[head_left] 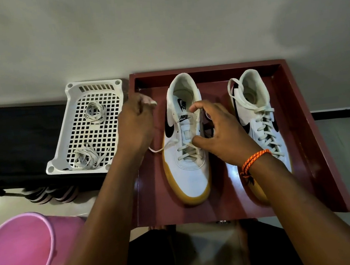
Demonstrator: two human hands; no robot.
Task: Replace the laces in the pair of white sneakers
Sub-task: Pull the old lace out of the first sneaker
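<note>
Two sneakers sat in the tray (314,138); left hand (135,123) pinched the lace (162,148) outward for slack, right hand (220,133) spread, bracing left sneaker (188,174).

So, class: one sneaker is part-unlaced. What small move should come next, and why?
Probably pull the lace out of its next eyelets. The left hand already pinches the lace's free end, the left sneaker keeps only its lower rows threaded, and the right hand rests on it.
</note>
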